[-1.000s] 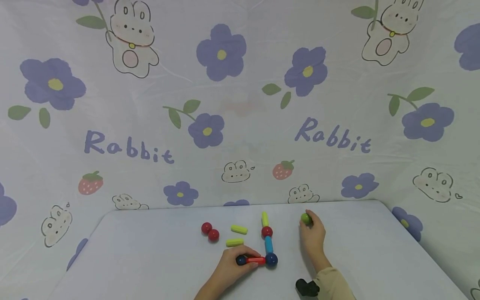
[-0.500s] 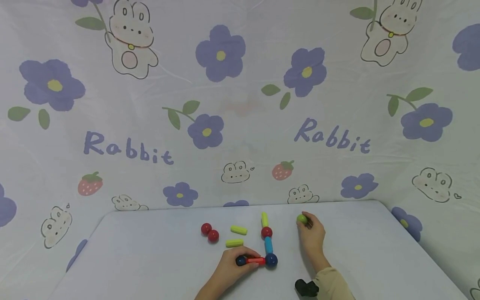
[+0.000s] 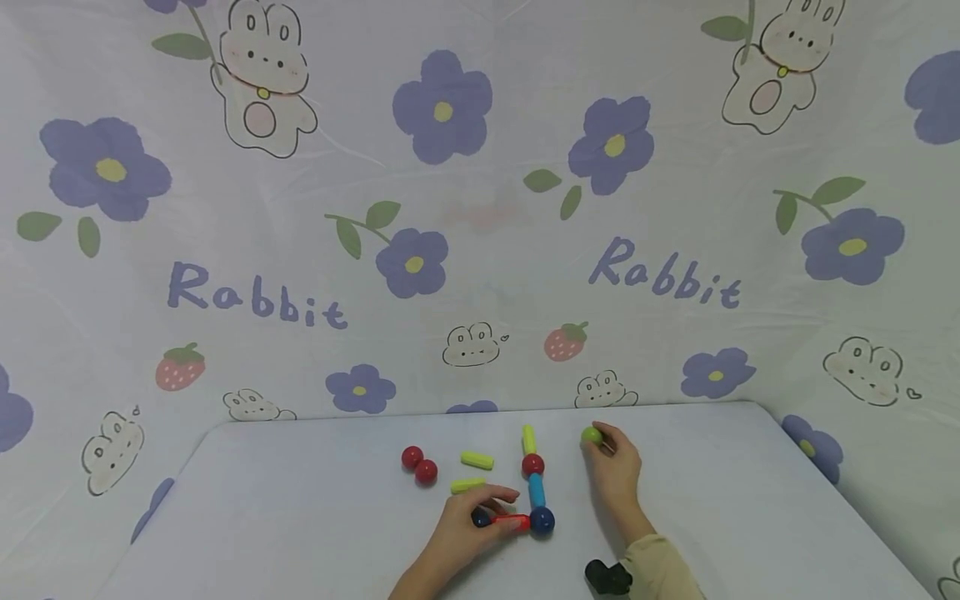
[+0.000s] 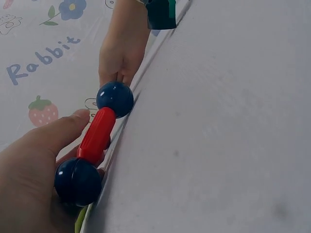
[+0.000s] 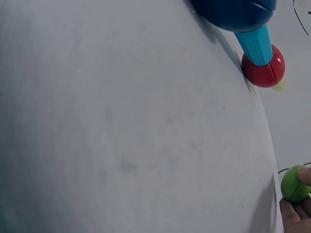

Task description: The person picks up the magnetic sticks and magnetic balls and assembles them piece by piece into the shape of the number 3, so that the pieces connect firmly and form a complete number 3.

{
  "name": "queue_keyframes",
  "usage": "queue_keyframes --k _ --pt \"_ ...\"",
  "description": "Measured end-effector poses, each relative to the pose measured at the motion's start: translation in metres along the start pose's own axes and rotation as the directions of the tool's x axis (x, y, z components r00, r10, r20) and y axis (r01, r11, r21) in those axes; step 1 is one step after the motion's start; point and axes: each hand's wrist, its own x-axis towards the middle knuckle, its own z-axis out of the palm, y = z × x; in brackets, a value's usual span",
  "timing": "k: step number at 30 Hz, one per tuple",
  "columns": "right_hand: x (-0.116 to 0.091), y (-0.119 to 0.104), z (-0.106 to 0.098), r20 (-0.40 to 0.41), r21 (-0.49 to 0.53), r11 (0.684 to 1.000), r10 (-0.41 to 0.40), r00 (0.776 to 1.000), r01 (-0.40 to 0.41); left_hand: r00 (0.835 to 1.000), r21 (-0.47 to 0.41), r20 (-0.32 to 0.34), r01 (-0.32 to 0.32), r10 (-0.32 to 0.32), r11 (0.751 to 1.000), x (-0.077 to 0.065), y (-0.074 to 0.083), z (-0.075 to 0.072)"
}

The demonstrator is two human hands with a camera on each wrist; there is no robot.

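Note:
My left hand (image 3: 459, 533) lies around a red rod (image 3: 517, 522), its thumb and index finger spread apart. In the left wrist view the thumb stands slightly off the rod, with fingers behind it. A navy ball (image 4: 78, 182) caps each end of this rod. From the right-hand navy ball (image 3: 542, 521), a light blue rod (image 3: 537, 490) runs back to a red ball (image 3: 533, 465), then a yellow-green rod (image 3: 528, 439). My right hand (image 3: 621, 479) pinches a green ball (image 3: 591, 437) between thumb and fingers, to the right of that yellow-green rod.
Two loose red balls (image 3: 426, 472) lie touching on the white table (image 3: 300, 508), left of the joined pieces. Nearby are two yellow-green rods (image 3: 477, 460), one partly behind the left hand. A patterned cloth (image 3: 495, 250) hangs behind the table.
My right hand has carried the green ball leftward, toward the far yellow-green rod. My left index finger has lifted away from the red rod; the joined pieces have stayed in place.

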Motion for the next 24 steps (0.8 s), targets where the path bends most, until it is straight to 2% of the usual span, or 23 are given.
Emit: queue_keyframes --k 8,14,24 --pt "0.0 -0.001 0.014 0.048 -0.006 1.0 0.017 0.999 -0.016 0.999 0.023 0.0 -0.046 0.046 0.999 0.008 0.005 0.005" --pt "-0.002 -0.01 0.022 0.061 0.045 0.999 -0.01 0.998 0.007 0.999 0.051 0.04 -0.009 0.007 0.999 0.009 0.009 0.008" --pt "-0.003 -0.033 0.035 0.098 0.118 0.993 -0.011 0.995 -0.001 0.998 0.142 0.056 -0.001 -0.007 0.99 0.01 0.005 0.008"
